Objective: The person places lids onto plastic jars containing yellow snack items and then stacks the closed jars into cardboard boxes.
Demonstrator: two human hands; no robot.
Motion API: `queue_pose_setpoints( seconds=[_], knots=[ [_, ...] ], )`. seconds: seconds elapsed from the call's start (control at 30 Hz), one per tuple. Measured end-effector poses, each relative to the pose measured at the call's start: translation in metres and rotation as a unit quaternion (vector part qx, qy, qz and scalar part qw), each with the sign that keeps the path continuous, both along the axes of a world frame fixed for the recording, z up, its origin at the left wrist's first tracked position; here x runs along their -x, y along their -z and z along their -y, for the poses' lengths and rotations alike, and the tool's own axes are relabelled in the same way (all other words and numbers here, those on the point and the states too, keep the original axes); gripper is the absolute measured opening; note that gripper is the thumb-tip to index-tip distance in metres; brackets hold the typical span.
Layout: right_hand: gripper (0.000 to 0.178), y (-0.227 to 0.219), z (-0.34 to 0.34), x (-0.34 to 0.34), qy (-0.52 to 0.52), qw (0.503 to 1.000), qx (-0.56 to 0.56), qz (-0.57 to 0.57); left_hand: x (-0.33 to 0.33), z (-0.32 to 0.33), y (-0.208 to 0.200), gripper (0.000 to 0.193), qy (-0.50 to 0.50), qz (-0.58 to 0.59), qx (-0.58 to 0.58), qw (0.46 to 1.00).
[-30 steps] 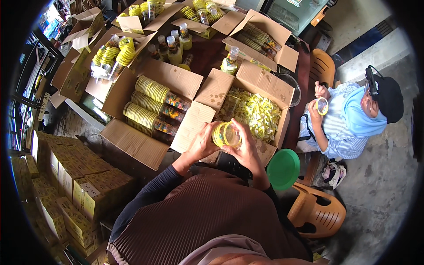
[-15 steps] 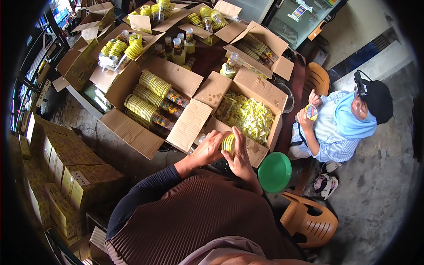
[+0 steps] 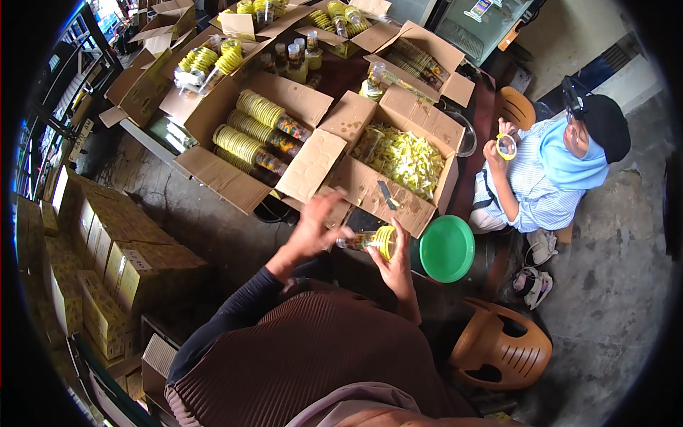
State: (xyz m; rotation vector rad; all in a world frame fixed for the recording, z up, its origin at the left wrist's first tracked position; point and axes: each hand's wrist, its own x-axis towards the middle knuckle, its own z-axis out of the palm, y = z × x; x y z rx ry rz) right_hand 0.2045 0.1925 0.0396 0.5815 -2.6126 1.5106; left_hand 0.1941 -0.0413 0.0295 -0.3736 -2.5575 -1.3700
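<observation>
left arm: dark-sleeved, rises from the lower middle toward the upper right, elbow bent.
left hand [image 3: 319, 226]: blurred, palm turned down, fingers spread and loosely curled; its fingertips meet one end of what the other hand carries.
right arm: mostly hidden behind the torso, only the wrist shows.
right hand [image 3: 393, 262]: raised upright, thumb and fingers wrapped in a closed grip.
spacing: both hands close together in front of the chest.

Left hand [image 3: 313, 231] is motion-blurring, fingers indistinct. Right hand [image 3: 395, 267] is covering part of the jar [image 3: 370, 240]; jar contents are reading too small to identify.
</observation>
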Motion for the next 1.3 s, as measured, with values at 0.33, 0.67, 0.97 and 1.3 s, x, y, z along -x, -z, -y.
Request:
queue_pose_setpoints(
  seconds=[0.33,0.67,0.97,1.3],
  knots=[
    [0.075,0.023,-0.016,-0.036,0.014,1.0,-0.007,0.005,-0.028,0.219,0.156,0.07,-0.499,-0.065,-0.261,0.824],
    [0.077,0.039,0.017,-0.018,0.024,0.999,-0.039,-0.006,0.056,0.2,0.109,0.048,-0.358,0.02,0.226,0.906],
    [0.077,0.029,0.088,0.035,0.009,0.999,-0.036,0.003,0.097,0.23,0.135,0.049,-0.252,0.005,0.32,0.913],
    [0.079,0.037,0.123,0.063,0.036,0.999,-0.032,0.013,0.11,0.25,0.124,0.037,-0.233,-0.057,0.321,0.916]
  ],
)
